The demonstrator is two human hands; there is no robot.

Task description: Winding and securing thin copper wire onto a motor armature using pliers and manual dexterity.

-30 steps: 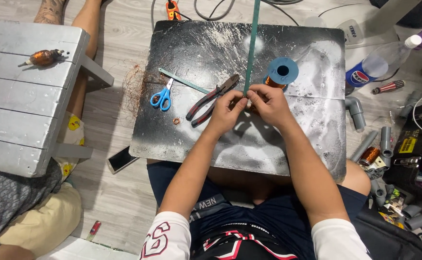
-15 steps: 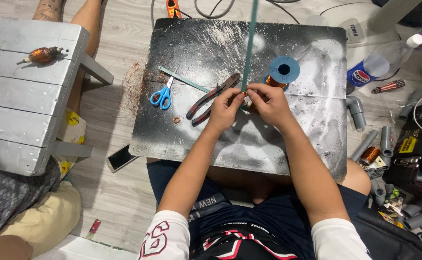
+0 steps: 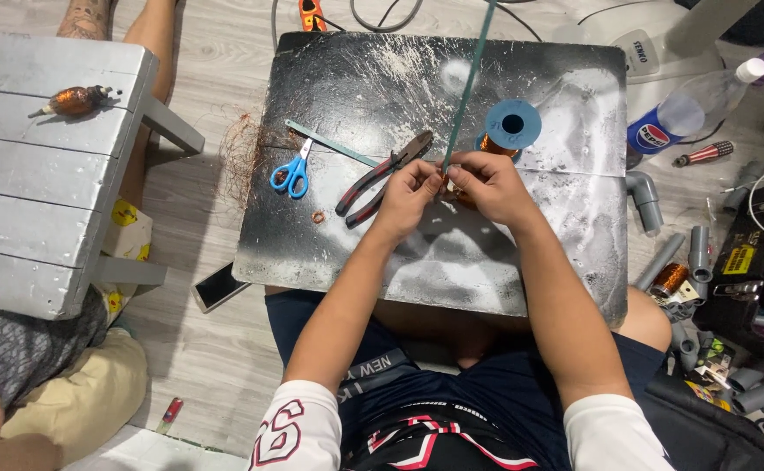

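Both hands meet over the black board (image 3: 356, 253): the left hand (image 3: 410, 194) and right hand (image 3: 485, 185) pinch the lower end of a thin green rod (image 3: 467, 78), just beside the blue spool (image 3: 513, 125). Pliers (image 3: 382, 173) and scissors (image 3: 291, 171) lie left.

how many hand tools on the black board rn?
2: blue-handled scissors at the board's left, and red-and-black pliers just left of the left hand. The hands may hide something small.
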